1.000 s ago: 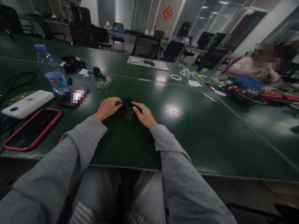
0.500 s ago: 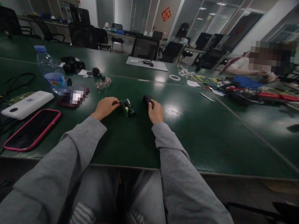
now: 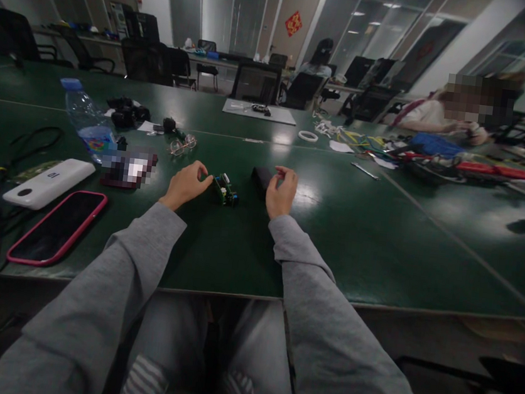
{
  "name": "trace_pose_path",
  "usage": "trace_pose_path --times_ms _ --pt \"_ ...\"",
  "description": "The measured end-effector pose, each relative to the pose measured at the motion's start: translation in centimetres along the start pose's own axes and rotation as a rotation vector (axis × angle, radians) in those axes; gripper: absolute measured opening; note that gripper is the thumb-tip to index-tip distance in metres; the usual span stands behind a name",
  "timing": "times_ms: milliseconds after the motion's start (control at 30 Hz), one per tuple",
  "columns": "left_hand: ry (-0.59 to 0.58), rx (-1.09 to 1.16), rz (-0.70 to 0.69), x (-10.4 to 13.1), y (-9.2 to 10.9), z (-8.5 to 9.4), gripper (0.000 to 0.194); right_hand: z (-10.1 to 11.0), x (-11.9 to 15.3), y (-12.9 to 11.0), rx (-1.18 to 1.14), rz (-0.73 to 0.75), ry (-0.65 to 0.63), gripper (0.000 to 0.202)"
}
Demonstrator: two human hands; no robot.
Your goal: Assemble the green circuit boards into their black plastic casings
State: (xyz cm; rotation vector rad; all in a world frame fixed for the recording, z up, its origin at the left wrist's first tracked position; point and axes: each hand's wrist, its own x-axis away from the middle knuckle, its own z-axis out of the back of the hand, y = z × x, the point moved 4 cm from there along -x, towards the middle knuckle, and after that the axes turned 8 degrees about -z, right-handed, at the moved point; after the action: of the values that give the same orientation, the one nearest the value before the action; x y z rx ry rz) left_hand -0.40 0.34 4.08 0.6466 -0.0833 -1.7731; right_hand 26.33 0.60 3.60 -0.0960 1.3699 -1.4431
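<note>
Circuit board [image 3: 226,191] uncovered beside your narrowly open left hand [image 3: 183,185]; black case [image 3: 259,179] beside your loosely open right hand [image 3: 281,196].

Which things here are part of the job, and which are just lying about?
Seemingly in the job:
circuit board, by the left hand
black case, by the right hand

Apparently just lying about:
bottle
pink phone
power bank
glasses
</note>
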Motion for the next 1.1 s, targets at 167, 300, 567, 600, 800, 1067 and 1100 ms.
trace_pose_path --times_ms 167,300,567,600,800,1067,1100 --pt "-0.104 0.045 0.126 0.2 0.7 -0.7 0.06 -0.1 0.6 -0.7 -0.035 0.005 -0.005 0.023" --pt "-0.186 0.062 0.177 0.3 0.7 -1.7 0.062 -0.6 1.1 -1.0 -0.036 0.023 -0.056 0.022" --pt "-0.242 0.191 0.187 -0.1 -0.1 -2.4 0.053 -1.0 1.2 -1.0 -0.049 0.021 -0.086 0.023" --pt "-0.243 0.2 0.191 -0.1 -0.1 -2.4 0.055 -1.0 1.2 -0.9 -0.047 0.021 -0.084 0.023" --pt "-0.292 0.253 0.187 0.0 0.1 -2.5 0.065 -1.0 1.3 -0.9 -0.042 0.019 -0.085 0.023" --pt "-0.315 0.399 0.181 0.1 0.8 -2.3 0.046 -1.0 1.3 -0.9 -0.021 0.006 -0.107 0.023" --pt "-0.319 0.431 0.184 0.1 0.9 -2.2 0.043 -0.9 1.4 -0.9 -0.016 0.006 -0.11 0.023"
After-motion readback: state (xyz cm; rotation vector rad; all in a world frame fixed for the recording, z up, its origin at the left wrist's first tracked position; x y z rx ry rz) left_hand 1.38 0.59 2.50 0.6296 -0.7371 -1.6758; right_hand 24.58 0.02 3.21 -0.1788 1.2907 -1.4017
